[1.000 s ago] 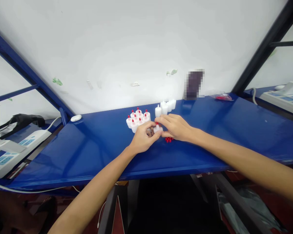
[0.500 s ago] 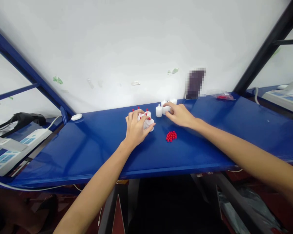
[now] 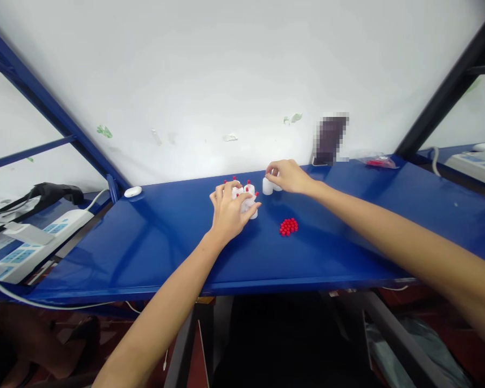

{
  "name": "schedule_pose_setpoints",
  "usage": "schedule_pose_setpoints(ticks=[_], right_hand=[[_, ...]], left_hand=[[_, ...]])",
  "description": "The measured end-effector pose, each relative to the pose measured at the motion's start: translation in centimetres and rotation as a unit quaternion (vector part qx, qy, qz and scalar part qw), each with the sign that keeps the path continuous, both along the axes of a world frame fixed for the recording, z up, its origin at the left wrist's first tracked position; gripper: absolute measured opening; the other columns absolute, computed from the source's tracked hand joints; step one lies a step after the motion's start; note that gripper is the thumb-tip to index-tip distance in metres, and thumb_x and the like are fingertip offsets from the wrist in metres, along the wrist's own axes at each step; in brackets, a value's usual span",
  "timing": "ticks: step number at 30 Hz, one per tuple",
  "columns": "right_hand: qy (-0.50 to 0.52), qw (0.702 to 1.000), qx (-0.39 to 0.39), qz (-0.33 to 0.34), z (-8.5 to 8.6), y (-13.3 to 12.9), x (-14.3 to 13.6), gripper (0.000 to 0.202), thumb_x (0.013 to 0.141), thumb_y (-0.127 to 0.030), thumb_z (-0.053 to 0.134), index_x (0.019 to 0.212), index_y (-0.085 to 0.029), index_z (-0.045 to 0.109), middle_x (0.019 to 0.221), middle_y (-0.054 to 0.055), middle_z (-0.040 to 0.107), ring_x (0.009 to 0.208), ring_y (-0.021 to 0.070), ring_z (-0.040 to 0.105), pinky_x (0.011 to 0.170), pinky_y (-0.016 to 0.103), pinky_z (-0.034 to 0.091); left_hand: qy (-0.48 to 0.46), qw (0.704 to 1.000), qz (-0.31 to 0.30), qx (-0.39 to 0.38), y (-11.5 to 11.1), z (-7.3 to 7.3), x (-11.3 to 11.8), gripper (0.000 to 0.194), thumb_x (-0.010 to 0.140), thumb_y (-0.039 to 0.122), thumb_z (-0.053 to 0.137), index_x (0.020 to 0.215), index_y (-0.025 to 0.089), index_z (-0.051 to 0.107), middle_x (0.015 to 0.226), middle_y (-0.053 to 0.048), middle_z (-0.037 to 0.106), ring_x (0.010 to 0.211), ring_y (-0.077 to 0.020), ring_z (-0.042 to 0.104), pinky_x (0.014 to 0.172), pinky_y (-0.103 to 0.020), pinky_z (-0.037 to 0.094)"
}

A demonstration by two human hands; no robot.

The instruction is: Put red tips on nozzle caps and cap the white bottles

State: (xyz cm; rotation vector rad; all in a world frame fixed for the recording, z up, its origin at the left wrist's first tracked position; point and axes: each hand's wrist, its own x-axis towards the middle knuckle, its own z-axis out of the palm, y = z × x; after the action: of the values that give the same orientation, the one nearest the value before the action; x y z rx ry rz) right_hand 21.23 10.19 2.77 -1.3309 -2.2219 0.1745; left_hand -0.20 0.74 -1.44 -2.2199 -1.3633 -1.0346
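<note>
My left hand (image 3: 227,213) curls over a cluster of small white squeeze bottles with red caps (image 3: 248,189), its thumb on the near right side and its fingers across the top. Part of the cluster is hidden behind that hand. My right hand (image 3: 288,175) pinches the top of a white uncapped dropper bottle (image 3: 267,187) standing just right of the cluster. The fingers hide its nozzle. Another white bottle (image 3: 277,186) shows partly beneath my right hand. A patch of loose red caps (image 3: 288,227) lies nearer to me on the blue table (image 3: 339,231).
A white rounded case (image 3: 133,192) lies at the back left. White power strips stand beyond both ends of the table, the left one (image 3: 44,242) trailing a cable. At the back right are a blurred dark upright object (image 3: 330,141) and a plastic bag with red contents (image 3: 380,161).
My right hand has moved left onto the nearest uncapped bottle, and its fingers have closed at the top. My left hand stays at the capped cluster. The whole view has shifted slightly.
</note>
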Motion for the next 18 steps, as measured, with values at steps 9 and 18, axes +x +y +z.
schedule_pose_setpoints(ticks=[9,18], right_hand=[[0.114,0.992,0.052,0.016,-0.1,-2.0,1.4,0.023,0.086,-0.033,0.058,0.093,-0.017,0.073,0.083,0.005,0.073,0.064,0.0172,0.061,0.071,0.033,0.046],[0.221,0.974,0.028,0.047,-2.2,-4.6,3.1,0.025,0.087,-0.041,0.06,0.092,-0.018,0.069,0.079,0.003,0.068,0.056,0.0134,0.056,0.06,0.03,0.044]], left_hand=[[-0.026,0.998,-0.043,0.044,0.1,-0.1,-0.3,0.024,0.086,0.047,0.071,0.097,0.026,0.075,0.109,-0.008,0.07,0.108,-0.0286,0.051,0.088,-0.045,0.033],[0.021,0.995,-0.064,0.072,0.3,-0.1,-0.7,0.027,0.088,0.05,0.068,0.085,0.023,0.068,0.084,-0.004,0.074,0.096,-0.0278,0.058,0.085,-0.044,0.03]])
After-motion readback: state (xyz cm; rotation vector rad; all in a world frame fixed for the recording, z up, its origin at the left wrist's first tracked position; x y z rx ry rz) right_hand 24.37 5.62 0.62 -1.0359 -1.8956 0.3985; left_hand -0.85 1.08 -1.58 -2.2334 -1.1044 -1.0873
